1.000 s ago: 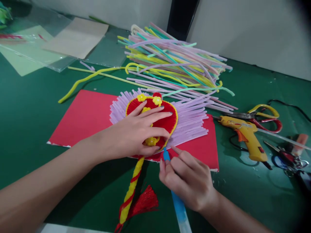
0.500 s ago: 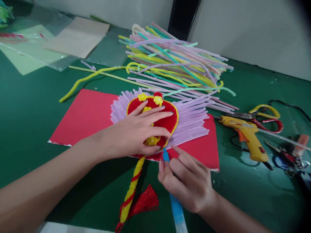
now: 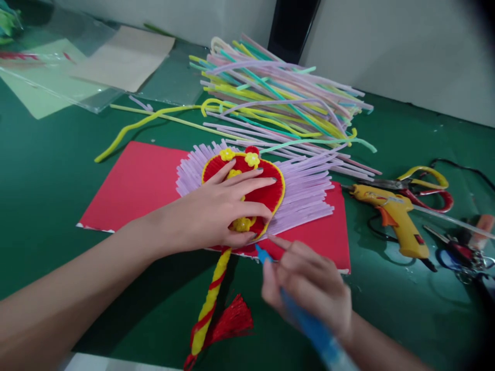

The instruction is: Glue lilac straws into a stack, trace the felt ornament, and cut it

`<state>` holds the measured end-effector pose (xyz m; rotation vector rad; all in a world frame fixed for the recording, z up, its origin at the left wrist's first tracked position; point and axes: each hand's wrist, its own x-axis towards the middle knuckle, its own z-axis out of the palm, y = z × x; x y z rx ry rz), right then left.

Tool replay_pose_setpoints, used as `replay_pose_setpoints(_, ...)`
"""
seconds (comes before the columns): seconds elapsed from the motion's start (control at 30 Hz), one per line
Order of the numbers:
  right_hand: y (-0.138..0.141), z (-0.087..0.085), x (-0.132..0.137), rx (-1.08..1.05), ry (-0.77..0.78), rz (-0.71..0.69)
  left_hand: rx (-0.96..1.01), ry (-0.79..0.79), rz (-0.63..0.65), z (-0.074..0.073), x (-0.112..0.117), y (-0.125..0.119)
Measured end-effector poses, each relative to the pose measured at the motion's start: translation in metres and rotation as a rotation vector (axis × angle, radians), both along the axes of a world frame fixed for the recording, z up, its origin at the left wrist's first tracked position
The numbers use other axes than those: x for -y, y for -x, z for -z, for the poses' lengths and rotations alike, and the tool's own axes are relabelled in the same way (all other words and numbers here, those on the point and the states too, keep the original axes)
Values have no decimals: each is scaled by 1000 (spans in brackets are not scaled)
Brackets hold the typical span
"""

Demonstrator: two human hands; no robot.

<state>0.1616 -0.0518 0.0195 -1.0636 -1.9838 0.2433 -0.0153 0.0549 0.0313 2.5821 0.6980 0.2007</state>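
Observation:
My left hand (image 3: 216, 211) lies flat with spread fingers on a red heart-shaped fan (image 3: 266, 193) edged in yellow, with small yellow flowers. The fan rests on a row of lilac pipe cleaners (image 3: 305, 198) laid over a red sheet (image 3: 135, 183). Its yellow-and-red twisted handle (image 3: 209, 304) and a red tassel (image 3: 232, 322) stretch toward me. My right hand (image 3: 309, 288), blurred by motion, grips a blue pen-like tool (image 3: 305, 322) whose tip sits at the fan's lower edge.
A heap of pastel pipe cleaners (image 3: 278, 98) lies behind the fan, with one long yellow one (image 3: 135, 126) off to the left. A yellow glue gun (image 3: 390, 216), scissors (image 3: 425, 185) and small tools (image 3: 460, 252) lie at the right. Clear sheets and paper (image 3: 119, 56) sit at back left.
My right hand has swung the blue tool so that its rear end points down to the right, and the hand has shifted slightly right. My left hand has stayed on the fan.

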Motion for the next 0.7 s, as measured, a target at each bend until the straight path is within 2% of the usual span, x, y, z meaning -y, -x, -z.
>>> replay_pose_setpoints(0.1, -6, 2, -9, -307, 227, 95, 5, -7, 15, -1, 0, 1)
replay_pose_setpoints(0.2, -7, 5, -15, -448, 297, 56, 13, -15, 17, -1, 1, 1)
replay_pose_setpoints(0.7, -5, 5, -14, -403, 302, 7, 8, -16, 18, 2, 1, 1)
